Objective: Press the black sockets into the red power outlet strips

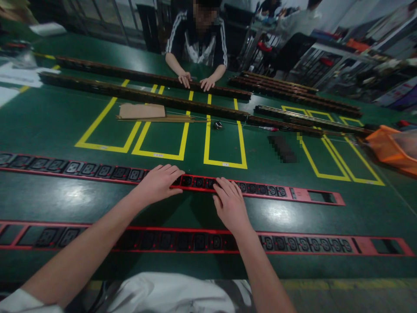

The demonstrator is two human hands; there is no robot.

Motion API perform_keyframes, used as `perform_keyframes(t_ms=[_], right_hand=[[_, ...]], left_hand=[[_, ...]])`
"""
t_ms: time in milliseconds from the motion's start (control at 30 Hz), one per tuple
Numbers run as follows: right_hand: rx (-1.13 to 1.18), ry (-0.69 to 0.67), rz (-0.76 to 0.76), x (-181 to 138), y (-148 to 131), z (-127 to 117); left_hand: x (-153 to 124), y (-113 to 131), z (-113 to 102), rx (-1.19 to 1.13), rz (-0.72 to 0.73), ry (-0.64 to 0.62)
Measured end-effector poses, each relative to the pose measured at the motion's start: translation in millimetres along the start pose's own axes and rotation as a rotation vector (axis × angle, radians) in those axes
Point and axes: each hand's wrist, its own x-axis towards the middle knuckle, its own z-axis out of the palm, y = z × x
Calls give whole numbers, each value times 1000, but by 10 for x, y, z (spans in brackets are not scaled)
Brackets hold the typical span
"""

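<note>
Two long red strips filled with black sockets lie across the green table. My left hand [159, 181] lies flat, fingers together and stretched out, on the farther red strip [267, 190] near its middle. My right hand [230, 203] rests on the same strip just to the right, fingers extended and pressing on the sockets. Neither hand holds anything. The nearer red strip [325, 244] runs beneath both forearms, which hide part of it.
Yellow taped rectangles [224, 163] mark the table. Long dark strips [146, 98] lie farther back, with a cardboard piece [141, 111] and a small black part [217, 125]. A person opposite has both hands on a dark strip. An orange bag [389, 148] sits at right.
</note>
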Motion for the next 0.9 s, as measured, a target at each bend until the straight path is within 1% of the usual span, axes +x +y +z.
perform_keyframes(t_ms=[133, 267, 533, 900], right_hand=[[36, -82, -13, 4, -14, -28], [39, -158, 7, 6, -45, -57], [27, -207, 4, 14, -93, -84], [25, -201, 1, 19, -89, -82]], left_hand=[[3, -23, 3, -24, -2, -4], [8, -21, 4, -34, -7, -1], [8, -18, -3, -38, -7, 6], [10, -5, -11, -43, -19, -8]])
